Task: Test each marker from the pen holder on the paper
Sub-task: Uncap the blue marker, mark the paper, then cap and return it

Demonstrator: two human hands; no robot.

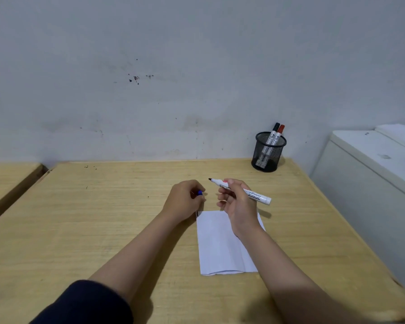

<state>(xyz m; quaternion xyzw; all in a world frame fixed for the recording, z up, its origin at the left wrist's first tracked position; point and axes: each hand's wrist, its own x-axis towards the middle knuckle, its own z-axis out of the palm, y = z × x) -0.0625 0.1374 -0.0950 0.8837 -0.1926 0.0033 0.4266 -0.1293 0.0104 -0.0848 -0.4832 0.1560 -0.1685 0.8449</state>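
My right hand [237,202] holds an uncapped white marker [253,195] above the far edge of the paper, its dark tip pointing left and away. My left hand [185,199] is closed around the marker's blue cap [199,192], which peeks out between the fingers. A folded white paper [220,244] lies on the wooden table [103,218] under my right wrist. At the back right stands a black mesh pen holder [268,152] with a black-capped marker [273,134] and a red-capped marker [279,134] inside.
A grey, stained wall runs right behind the table. A white appliance or cabinet [369,171] stands against the table's right side. A second wooden surface [7,176] lies at the left, separated by a gap.
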